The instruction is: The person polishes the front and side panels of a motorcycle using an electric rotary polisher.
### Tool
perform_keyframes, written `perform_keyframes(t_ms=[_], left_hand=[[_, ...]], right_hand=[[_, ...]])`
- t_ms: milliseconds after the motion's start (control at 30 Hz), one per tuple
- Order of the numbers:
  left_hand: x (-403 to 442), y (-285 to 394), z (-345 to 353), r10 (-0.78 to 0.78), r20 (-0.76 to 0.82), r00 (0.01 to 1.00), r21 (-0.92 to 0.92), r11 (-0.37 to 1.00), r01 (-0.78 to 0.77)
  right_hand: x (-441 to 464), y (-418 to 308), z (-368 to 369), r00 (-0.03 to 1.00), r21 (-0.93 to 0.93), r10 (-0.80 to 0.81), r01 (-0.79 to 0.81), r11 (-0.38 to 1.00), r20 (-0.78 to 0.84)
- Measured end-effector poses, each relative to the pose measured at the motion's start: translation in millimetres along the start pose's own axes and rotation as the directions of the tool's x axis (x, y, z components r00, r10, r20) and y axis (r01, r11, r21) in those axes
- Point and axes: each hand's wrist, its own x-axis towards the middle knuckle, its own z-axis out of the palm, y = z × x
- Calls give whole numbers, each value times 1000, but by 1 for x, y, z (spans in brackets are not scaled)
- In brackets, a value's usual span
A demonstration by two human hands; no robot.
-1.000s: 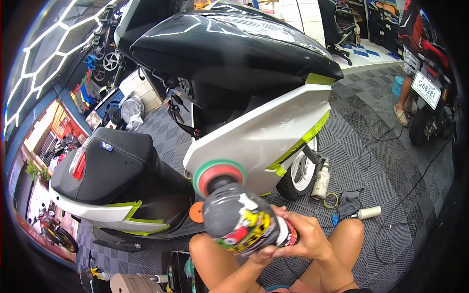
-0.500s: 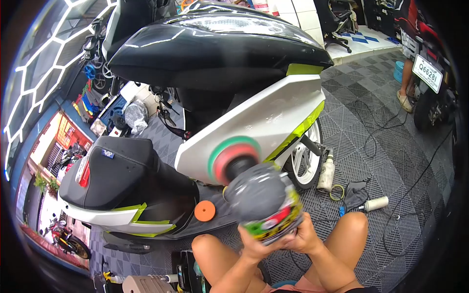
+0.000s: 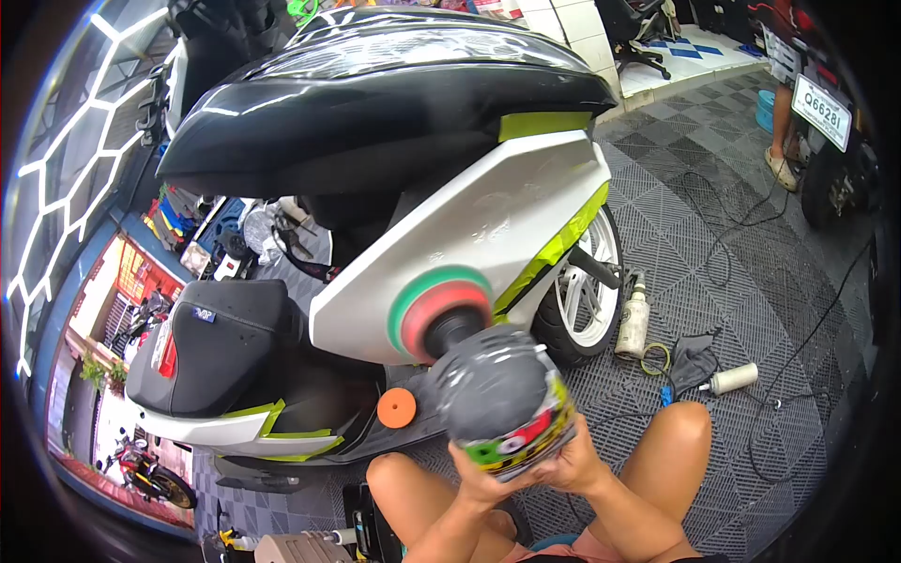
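Polisher (image 3: 502,399), its body plastered with bright stickers, is gripped in two bare hands above and between the bent knees, the fingers of the left hand (image 3: 483,480) and of the right hand (image 3: 574,460) closed around its near end. The blurred red-and-green pad (image 3: 427,324) is held against the lower part of a white side panel (image 3: 469,225) on a scooter (image 3: 375,122), its edge masked with yellow-green tape (image 3: 563,239). An orange disc (image 3: 396,408) is seen lying on the footboard, below the black seat (image 3: 230,328). Beside the front wheel (image 3: 588,300), an upright spray bottle (image 3: 633,324), a tape roll (image 3: 656,358), a dark cloth (image 3: 693,361) and a white bottle (image 3: 734,378) on its side are scattered across the gray tiled floor (image 3: 676,253). A parked motorcycle (image 3: 831,178) is framed at far right.
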Motion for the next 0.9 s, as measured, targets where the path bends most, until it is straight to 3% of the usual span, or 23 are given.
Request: perform_keyframes(t_ms=[100, 200, 367, 400, 500, 633, 667, 733, 767, 833, 900], left_hand=[[10, 6, 16, 133, -83, 988, -59, 989, -138], [19, 6, 26, 260, -167, 951, -85, 957, -277], [9, 14, 20, 109, -101, 989, -41, 993, -113], [9, 16, 22, 110, -108, 988, -40, 993, -115], [17, 18, 22, 183, -130, 974, 38, 983, -180], [23, 24, 24, 236, -161, 958, 137, 967, -215], [20, 22, 20, 220, -167, 961, 160, 968, -194], [8, 18, 18, 93, -129, 987, -38, 994, -99], [12, 14, 18, 170, -128, 977, -5, 985, -172], [20, 5, 17, 320, -125, 939, 60, 947, -315], [9, 0, 16, 195, -139, 971, 13, 981, -195]], right_hand=[[5, -15, -9, 987, -219, -33, 67, 973, 155], [4, -9, -11, 985, -232, -41, 80, 969, 168], [3, -11, -10, 994, -76, 7, 2, 997, 111], [1, -2, -9, 995, -74, -41, 48, 996, 87], [-4, 6, -8, 998, 67, 58, -60, 996, 37], [-6, 10, 6, 989, 218, 26, 6, 976, -146], [-7, 6, 6, 990, 162, 65, -44, 986, -127], [-4, 5, -3, 999, 0, 13, -13, 1000, 48], [-2, 5, -6, 990, -75, -3, 14, 997, 138], [1, 5, -11, 992, -75, -23, 33, 997, 128], [0, 7, -13, 991, -74, -39, 49, 996, 126]])
